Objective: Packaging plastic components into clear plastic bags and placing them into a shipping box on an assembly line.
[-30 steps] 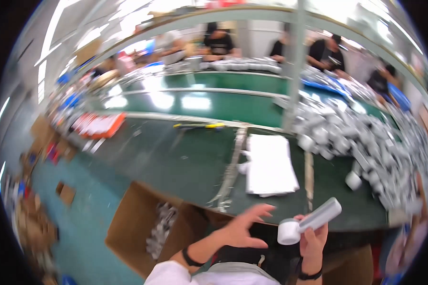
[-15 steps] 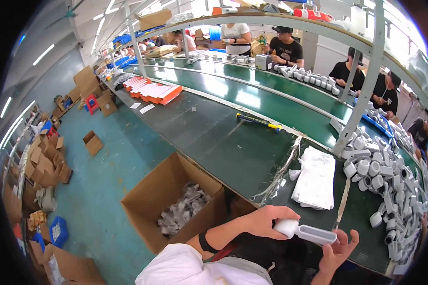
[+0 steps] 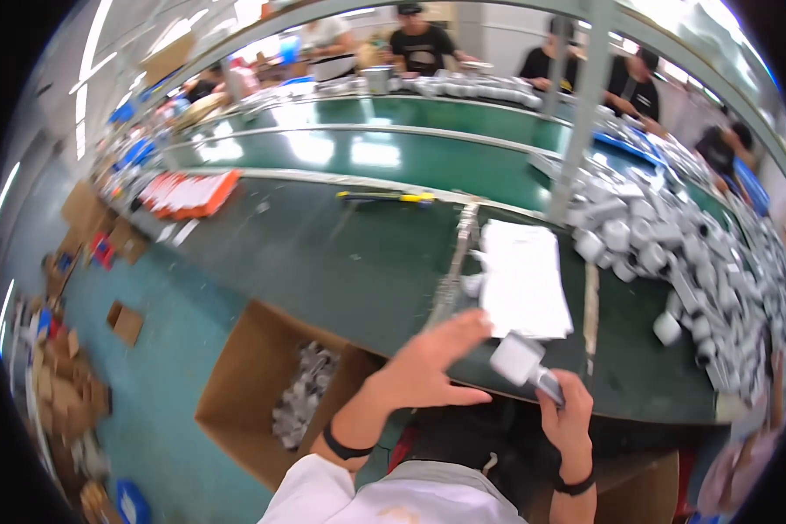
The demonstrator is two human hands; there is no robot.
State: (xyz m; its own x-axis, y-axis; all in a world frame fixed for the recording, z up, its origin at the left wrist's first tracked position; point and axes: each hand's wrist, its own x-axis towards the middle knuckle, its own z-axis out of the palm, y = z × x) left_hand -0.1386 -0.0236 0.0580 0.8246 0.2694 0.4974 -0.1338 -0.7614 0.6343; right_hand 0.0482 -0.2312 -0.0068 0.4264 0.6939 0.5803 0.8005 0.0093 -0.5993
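A white-and-grey plastic part [image 3: 517, 359] with a chunky head and a slim grey arm is held over the table's front edge. My right hand [image 3: 571, 414] is closed round the grey arm, its head pointing up and to the left. To the left of that head is my left hand [image 3: 419, 365], fingers stretched out and thumb apart, holding nothing. Just beyond the part, a stack of white sheets [image 3: 526, 275] lies on the dark green table [image 3: 375, 279]. The picture is somewhat blurred, so fine detail of the part is lost.
A large heap of similar grey-white parts [image 3: 672, 253] fills the right of the table. An open carton [image 3: 236, 397] with translucent pieces stands at the front left. A yellow-and-black tool [image 3: 384, 197] and orange-white packaging [image 3: 188, 194] lie farther back. A metal upright [image 3: 581, 122] rises beyond.
My left hand has let go of the part's head and opened. My right hand now grips the arm, with the part tilted upward. The view has swung to the right.
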